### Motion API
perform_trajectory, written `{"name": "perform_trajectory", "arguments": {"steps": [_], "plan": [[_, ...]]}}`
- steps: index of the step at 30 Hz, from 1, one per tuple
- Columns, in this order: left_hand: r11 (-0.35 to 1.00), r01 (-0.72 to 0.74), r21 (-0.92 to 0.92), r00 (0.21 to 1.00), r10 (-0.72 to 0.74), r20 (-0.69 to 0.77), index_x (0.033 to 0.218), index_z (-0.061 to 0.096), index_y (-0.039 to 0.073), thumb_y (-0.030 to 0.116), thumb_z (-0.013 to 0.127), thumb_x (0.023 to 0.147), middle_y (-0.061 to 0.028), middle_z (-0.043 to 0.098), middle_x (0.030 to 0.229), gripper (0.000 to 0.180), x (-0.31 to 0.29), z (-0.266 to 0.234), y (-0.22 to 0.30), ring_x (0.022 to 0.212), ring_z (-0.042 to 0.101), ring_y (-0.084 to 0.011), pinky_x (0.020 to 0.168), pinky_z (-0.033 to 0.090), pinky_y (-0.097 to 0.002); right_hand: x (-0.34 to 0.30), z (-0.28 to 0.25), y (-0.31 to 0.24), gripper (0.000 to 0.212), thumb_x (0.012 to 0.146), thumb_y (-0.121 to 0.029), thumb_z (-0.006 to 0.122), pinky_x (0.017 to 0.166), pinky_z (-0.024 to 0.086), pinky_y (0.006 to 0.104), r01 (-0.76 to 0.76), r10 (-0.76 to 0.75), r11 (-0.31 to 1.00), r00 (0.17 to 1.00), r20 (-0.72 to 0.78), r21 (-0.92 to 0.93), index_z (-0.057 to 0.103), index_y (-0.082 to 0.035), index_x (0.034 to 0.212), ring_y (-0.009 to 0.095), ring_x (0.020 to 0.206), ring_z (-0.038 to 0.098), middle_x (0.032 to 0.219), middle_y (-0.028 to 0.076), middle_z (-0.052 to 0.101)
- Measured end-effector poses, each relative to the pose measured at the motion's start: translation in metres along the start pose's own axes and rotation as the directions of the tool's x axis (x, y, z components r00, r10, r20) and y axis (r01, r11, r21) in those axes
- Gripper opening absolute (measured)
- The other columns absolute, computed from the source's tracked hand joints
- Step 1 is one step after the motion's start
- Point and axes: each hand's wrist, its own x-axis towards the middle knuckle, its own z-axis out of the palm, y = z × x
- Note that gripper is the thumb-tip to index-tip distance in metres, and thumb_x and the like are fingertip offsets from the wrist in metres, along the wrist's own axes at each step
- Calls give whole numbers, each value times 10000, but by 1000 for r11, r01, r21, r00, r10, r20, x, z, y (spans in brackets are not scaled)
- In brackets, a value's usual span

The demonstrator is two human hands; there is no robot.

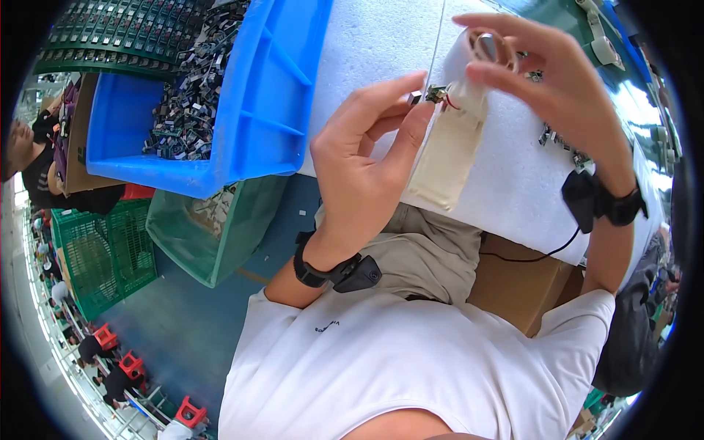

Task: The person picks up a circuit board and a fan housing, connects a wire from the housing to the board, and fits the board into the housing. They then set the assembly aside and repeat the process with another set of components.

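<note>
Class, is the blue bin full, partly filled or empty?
Partly filled: small circuit boards lie heaped in the blue bin, with bare blue interior at left.

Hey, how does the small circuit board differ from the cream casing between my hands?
Size: the circuit board is tiny; the casing is far larger and elongated.
Colour: the board is dark green with mixed parts; the casing is plain pale cream.
Place: the board sits by the left hand's fingertips; the casing's upper end is at the right hand.
Shared: both appear against the white work surface.
</note>
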Motion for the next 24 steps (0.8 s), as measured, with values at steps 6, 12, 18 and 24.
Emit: {"name": "perform_trajectory", "arguments": {"steps": [6, 12, 18, 24], "plan": [[967, -219, 133, 975, 223, -14, 1274, 573, 47, -83, 696, 796, -110, 642, 1121, 511, 7, -1, 12, 922, 688, -188, 811, 570, -293, 51, -97, 73, 487, 932, -422, 712, 742, 557, 259, -319, 269, 946, 872, -409, -56, 667, -44, 1235, 126, 826, 664, 972, 64, 696], [967, -224, 120, 974, 222, 35, 1238, 501, 39, -112, 617, 710, -129, 591, 1153, 562, 13, -2, 19, 989, 646, -224, 859, 539, -333, 41, -171, 277, 700, 917, -605, 637, 822, 522, 302, -757, 682, 601, 653, -330, -257, 602, -44, 1334, 164, 942, 648, 1089, 119, 677], [964, -191, 183, 972, 159, 174, 1288, 421, 29, -130, 607, 666, -157, 536, 1251, 669, 22, 9, 27, 1147, 579, -250, 998, 478, -399, -7, -182, 235, 653, 919, -528, 670, 960, 470, 309, -463, 328, 758, 880, -344, -460, 594, 31, 1248, 211, 1138, 598, 1178, 165, 614], [945, -232, 232, 964, 190, 189, 1318, 380, 37, -103, 653, 654, -154, 501, 1283, 732, 28, 12, 33, 1179, 556, -272, 1015, 457, -418, -55, -43, -38, 417, 828, -298, 788, 1023, 432, 379, -8, 24, 995, 987, -157, 99, 621, -23, 1094, 262, 1174, 583, 1244, 201, 606]]}}
